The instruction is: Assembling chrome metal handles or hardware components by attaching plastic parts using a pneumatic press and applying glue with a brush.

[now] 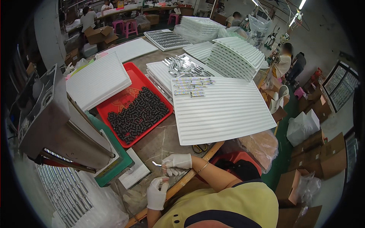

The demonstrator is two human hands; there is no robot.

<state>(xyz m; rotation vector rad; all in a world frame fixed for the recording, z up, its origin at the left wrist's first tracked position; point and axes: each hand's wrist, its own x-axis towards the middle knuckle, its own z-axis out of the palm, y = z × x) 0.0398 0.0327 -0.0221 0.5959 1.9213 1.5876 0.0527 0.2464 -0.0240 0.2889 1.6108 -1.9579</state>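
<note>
My right hand [178, 161], in a white glove with bare fingertips, pinches a short shiny metal tube [156, 163] that points left, over the table's near edge. Just below it, my left hand [156, 193], gloved the same way, has its thumb and forefinger pressed together; whatever is between them is too small to make out. To the far left of my hands, a red tray [131, 69] holds a heap of small black ring-like parts [138, 114]. A white ridged panel [224, 117] carries silver tubes [192, 86] at its upper left corner, with more tubes [186, 67] piled behind.
A grey press-like machine [64, 125] on a green base [127, 162] stands at left, beside a white block [135, 167]. Scissors [199, 148] lie near the wooden table edge [207, 155]. Stacked white panels [237, 57] rise at the back. Cartons [334, 159] stand at right; several people are further off.
</note>
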